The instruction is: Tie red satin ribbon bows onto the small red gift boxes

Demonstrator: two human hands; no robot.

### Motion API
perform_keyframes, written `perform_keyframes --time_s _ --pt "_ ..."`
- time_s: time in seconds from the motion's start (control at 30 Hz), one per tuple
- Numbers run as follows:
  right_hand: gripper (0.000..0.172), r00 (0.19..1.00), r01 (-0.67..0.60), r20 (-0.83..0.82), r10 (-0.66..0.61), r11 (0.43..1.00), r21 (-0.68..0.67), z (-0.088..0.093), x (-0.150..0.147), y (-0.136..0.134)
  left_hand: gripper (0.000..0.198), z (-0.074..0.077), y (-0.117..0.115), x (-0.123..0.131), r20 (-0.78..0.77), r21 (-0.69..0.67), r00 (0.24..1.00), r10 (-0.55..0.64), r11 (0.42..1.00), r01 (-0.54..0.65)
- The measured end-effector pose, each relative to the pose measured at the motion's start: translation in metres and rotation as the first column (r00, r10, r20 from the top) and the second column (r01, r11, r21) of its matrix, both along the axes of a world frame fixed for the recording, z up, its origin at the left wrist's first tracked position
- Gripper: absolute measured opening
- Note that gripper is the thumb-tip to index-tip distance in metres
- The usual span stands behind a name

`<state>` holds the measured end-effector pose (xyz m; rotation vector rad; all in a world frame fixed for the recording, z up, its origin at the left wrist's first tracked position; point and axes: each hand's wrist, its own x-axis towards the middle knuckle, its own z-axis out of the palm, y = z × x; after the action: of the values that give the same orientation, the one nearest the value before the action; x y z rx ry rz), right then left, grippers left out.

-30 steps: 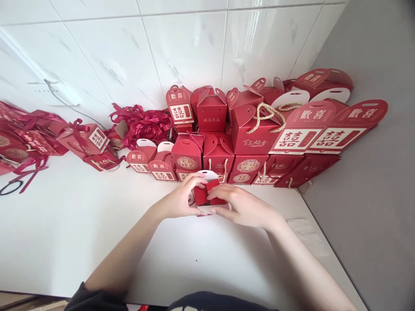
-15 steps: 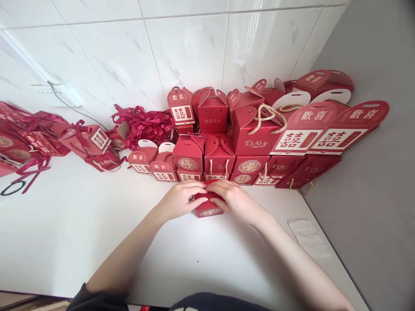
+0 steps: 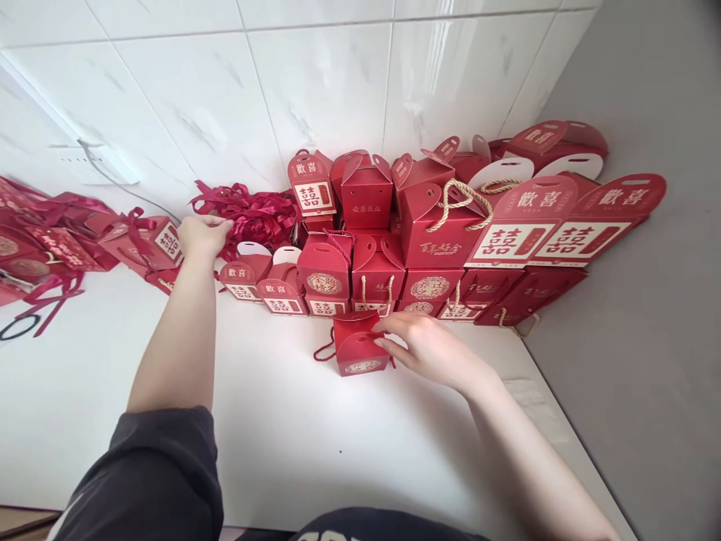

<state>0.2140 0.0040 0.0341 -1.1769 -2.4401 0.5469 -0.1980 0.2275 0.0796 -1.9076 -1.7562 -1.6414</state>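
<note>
A small red gift box (image 3: 358, 352) stands on the white table (image 3: 113, 391) in front of me, its top flaps folded shut. My right hand (image 3: 423, 346) rests against the box's right side with its fingers curled on the flap. My left hand (image 3: 203, 230) is stretched far out to the back left. Its fingers are closed at the edge of a heap of dark red ribbons (image 3: 253, 214) by the wall. Whether a ribbon is pinched between the fingers is hidden.
Stacked red gift boxes (image 3: 433, 225) with rope handles fill the back right against the tiled wall. More red boxes with ribbons (image 3: 140, 240) lie at the left. A grey wall (image 3: 647, 338) borders the table's right edge. A black loop (image 3: 19, 327) lies at far left.
My left hand has left the small box and reached out to the ribbon heap at the back left. The box's flaps are now shut, and my right hand stays on it.
</note>
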Motion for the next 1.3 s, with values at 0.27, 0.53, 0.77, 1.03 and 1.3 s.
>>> perform_keyframes --time_s 0.27,0.53,0.77,1.03,1.3 --pt "0.016 1.0 0.022 0.006 -0.022 1.0 0.004 0.0 0.004 0.001 0.014 0.065 -0.05 0.045 0.25 0.226 0.968 0.016 0.971 -0.074" --pt "0.018 0.981 -0.016 -0.191 0.018 1.0 0.01 0.019 0.0 -0.01 0.035 0.096 -0.194 0.124 0.242 -0.1 0.79 -0.564 0.795 0.598" --pt "0.034 0.711 -0.178 -0.703 -0.013 0.964 -0.199 0.046 -0.031 -0.02 0.02 0.064 -0.22 0.152 0.449 -0.697 0.511 -0.733 0.071 0.714" --pt "0.042 0.508 -0.597 -0.858 -0.075 0.687 -0.414 0.024 -0.032 -0.009 0.029 0.029 -0.213 0.164 0.577 -0.696 0.516 -0.634 -0.05 0.716" --pt "0.033 0.477 -0.579 -0.872 -0.109 0.708 -0.405 0.021 -0.026 -0.006 0.03 0.019 -0.207 0.169 0.632 -0.629 0.425 -0.649 -0.109 0.77"
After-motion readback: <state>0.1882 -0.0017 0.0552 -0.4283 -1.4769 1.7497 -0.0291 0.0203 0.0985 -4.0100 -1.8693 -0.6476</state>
